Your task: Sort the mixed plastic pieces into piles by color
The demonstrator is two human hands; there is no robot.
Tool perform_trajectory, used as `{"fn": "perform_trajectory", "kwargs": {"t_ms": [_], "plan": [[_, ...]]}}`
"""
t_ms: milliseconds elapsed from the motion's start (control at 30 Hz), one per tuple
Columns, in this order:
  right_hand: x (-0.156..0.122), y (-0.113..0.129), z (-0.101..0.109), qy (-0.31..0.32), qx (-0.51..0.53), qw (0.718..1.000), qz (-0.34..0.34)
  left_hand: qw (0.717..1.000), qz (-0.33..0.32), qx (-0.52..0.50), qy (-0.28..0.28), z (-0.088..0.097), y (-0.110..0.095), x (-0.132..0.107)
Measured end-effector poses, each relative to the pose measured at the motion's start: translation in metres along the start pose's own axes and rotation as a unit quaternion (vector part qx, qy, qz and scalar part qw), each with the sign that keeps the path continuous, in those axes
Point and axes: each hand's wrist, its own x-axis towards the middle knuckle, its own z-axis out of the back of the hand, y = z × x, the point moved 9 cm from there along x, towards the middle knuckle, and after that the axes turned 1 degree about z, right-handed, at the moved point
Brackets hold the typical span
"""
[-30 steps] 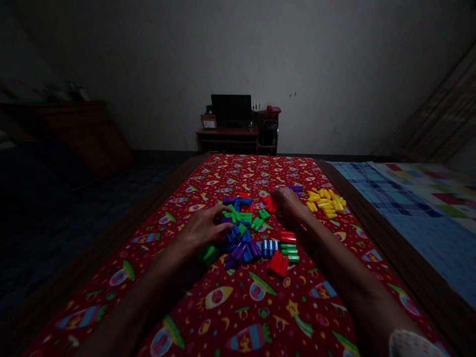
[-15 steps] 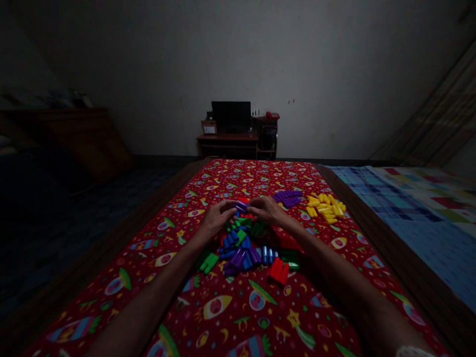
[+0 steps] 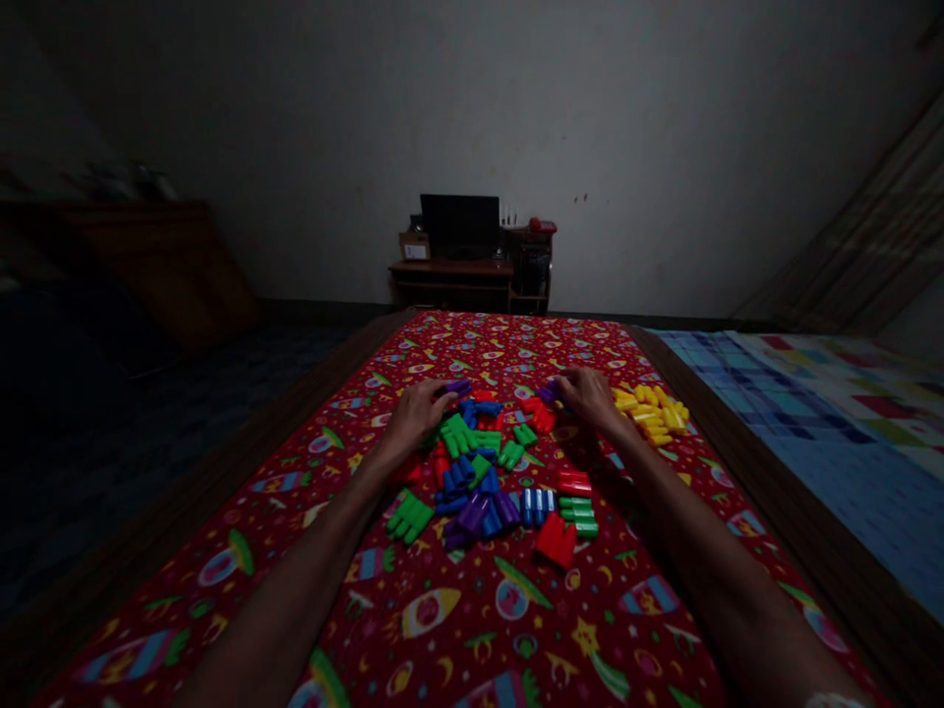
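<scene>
Now the hands have drawn apart: the left hand [image 3: 415, 418] touches a purple plastic block [image 3: 458, 387], the right hand [image 3: 590, 398] another purple block [image 3: 547, 394], both beside the multicoloured block pile [image 3: 472, 472] on the red printed bedsheet [image 3: 472, 344]; any grip is unclear.

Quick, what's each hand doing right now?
Left hand: curled, fingertips at a purple plastic block; grip unclear.
Right hand: curled, fingertips at another purple block; grip unclear.

Bare left hand [image 3: 417, 418] and right hand [image 3: 590, 398], bare forearms [image 3: 291, 590], and a pale fabric sleeve edge [image 3: 830, 702] low on the right arm
</scene>
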Motion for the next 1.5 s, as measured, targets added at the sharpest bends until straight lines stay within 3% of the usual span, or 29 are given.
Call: {"fn": "perform_trajectory", "kwargs": {"t_ms": [67,167,267,333,433,567,633,700,767,833,1000,1100,1167,1267,1400,1500], "plan": [[-0.006,0.035,-0.008,0.035,0.099,0.992,0.074,0.999,-0.011,-0.033,0.023,-0.004,-0.017,0.002],[-0.022,0.088,-0.019,0.105,0.215,0.952,0.190,0.993,-0.042,-0.076,0.080,-0.015,-0.044,0.001],[-0.029,0.104,-0.024,0.117,0.190,0.946,0.237,0.990,-0.057,-0.082,0.099,-0.020,-0.048,-0.002],[-0.021,0.089,-0.020,0.082,0.145,0.965,0.204,0.996,-0.046,-0.048,0.062,-0.013,-0.033,-0.003],[-0.005,0.044,-0.006,0.005,0.083,0.990,0.114,1.000,-0.016,0.020,0.016,-0.006,-0.001,-0.006],[0.004,-0.011,0.003,-0.049,0.013,0.999,0.013,0.996,0.009,0.023,0.082,-0.023,0.024,-0.007],[0.003,-0.024,0.003,-0.059,-0.004,0.998,-0.010,0.995,0.010,0.009,0.100,-0.029,0.026,-0.004],[0.002,-0.023,0.005,-0.078,-0.004,0.997,-0.010,0.997,0.005,-0.002,0.080,-0.026,0.022,0.001],[0.000,-0.009,0.006,-0.087,0.015,0.996,0.011,0.999,0.004,-0.016,0.034,-0.016,0.016,0.005],[-0.002,0.016,-0.001,-0.055,0.057,0.995,0.056,0.999,0.008,-0.051,0.008,-0.008,0.005,0.005],[-0.023,0.090,-0.025,0.074,0.187,0.960,0.195,0.986,-0.006,-0.161,0.052,-0.014,-0.037,-0.003],[-0.030,0.104,-0.030,0.105,0.171,0.952,0.233,0.982,-0.019,-0.166,0.082,-0.019,-0.054,-0.006],[-0.025,0.091,-0.025,0.086,0.139,0.963,0.216,0.986,-0.035,-0.137,0.093,-0.017,-0.060,-0.007],[-0.009,0.052,-0.010,0.022,0.099,0.984,0.143,0.983,-0.102,-0.050,0.144,-0.012,-0.076,-0.018],[0.002,-0.001,0.004,-0.041,0.036,0.998,0.038,0.933,-0.216,0.047,0.285,-0.021,-0.114,-0.065],[0.000,-0.025,0.008,-0.058,0.012,0.998,-0.028,0.908,-0.235,0.133,0.321,-0.028,-0.127,-0.097]]}}
